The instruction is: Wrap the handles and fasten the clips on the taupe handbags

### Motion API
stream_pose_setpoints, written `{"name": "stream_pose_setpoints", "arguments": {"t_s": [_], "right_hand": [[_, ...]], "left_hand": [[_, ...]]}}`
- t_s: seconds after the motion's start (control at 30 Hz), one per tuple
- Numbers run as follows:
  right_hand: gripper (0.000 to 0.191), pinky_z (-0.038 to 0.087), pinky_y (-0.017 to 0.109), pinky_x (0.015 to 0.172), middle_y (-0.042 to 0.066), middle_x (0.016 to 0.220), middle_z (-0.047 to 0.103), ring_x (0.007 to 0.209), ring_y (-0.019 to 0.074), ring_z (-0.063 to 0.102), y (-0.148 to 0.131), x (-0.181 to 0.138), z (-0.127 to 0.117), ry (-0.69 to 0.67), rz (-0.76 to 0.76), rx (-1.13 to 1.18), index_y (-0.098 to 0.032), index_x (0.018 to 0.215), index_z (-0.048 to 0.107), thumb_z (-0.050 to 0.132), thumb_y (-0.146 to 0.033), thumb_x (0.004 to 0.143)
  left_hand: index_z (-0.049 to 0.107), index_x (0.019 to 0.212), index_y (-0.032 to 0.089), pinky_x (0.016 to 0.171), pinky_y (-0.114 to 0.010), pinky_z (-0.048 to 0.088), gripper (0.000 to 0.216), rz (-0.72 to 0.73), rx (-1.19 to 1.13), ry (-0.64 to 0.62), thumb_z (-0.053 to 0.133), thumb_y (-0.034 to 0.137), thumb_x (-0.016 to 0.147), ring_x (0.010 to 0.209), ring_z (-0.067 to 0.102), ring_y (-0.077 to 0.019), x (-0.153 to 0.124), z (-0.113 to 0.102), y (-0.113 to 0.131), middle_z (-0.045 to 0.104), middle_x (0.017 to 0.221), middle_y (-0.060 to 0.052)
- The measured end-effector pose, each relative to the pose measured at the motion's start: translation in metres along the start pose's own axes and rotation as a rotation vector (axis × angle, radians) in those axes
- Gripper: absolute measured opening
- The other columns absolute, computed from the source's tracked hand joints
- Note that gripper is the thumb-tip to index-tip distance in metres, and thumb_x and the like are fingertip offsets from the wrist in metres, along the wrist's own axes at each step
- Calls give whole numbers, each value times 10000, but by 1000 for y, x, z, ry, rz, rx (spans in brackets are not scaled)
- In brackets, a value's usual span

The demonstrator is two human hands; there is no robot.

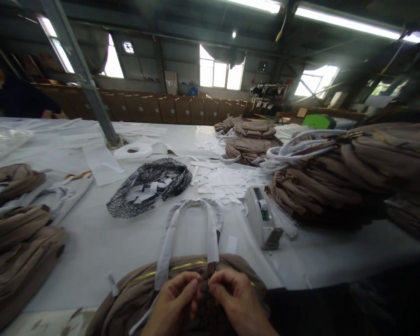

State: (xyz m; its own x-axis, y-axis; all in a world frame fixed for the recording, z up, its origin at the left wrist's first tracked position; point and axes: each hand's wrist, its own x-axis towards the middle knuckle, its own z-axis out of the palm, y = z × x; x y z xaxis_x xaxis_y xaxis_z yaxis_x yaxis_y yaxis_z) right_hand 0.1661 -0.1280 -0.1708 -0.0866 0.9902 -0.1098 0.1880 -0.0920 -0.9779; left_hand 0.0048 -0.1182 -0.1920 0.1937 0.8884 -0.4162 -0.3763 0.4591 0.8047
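A brown fabric handbag (124, 298) with a yellow zipper lies right in front of me. Its handles (167, 247), wrapped in white covering, stand up and lean away from me. Both hands are over the bag, close together at the lower end of the right-hand strap. The fingers of my left hand (177, 301) are pinched together. Thumb and forefinger of my right hand (237, 298) are also closed, just beside the left fingertips. Whatever lies between the fingertips is too small to make out.
A tape dispenser (261, 219) stands right of the bag. Beyond lie a black-and-white knitted cloth (126, 198) holding paper pieces and scattered white slips (227, 182). Brown bags pile up at right (311, 182) and left (17, 261). A metal post (87, 79) rises behind; a person (17, 98) is far left.
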Motion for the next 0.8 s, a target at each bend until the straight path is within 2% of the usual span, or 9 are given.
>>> {"name": "stream_pose_setpoints", "arguments": {"t_s": [0.3,0.4,0.6,0.8], "right_hand": [[190,436,204,519,11,598,636,553,134,574,10,0,9,7,90,97,-149,742,708,638,-325,759],[175,444,210,538,20,624,654,583,145,591,9,-1,9,33,75,60,-150,735,713,645,-311,754],[182,457,218,562,35,651,692,622,171,628,-4,-6,11,65,36,-61,-157,699,712,637,-312,758],[126,467,210,570,29,656,718,626,179,663,-13,-6,13,87,50,-142,-167,682,722,623,-225,735]], "left_hand": [[662,761,142,336,-140,320,361,-37,-13,22,799,431,595,330,423,-40,-2,1,-3,528,443,63],[666,737,140,341,-127,316,360,-33,-22,24,806,436,586,327,411,-28,0,0,-5,520,423,68],[676,713,137,391,-126,385,310,8,-26,14,819,383,590,429,497,-46,-1,0,-4,636,577,15],[688,722,132,469,-119,383,302,-28,-12,-2,820,373,596,472,515,-44,2,-5,-9,624,555,18]]}}
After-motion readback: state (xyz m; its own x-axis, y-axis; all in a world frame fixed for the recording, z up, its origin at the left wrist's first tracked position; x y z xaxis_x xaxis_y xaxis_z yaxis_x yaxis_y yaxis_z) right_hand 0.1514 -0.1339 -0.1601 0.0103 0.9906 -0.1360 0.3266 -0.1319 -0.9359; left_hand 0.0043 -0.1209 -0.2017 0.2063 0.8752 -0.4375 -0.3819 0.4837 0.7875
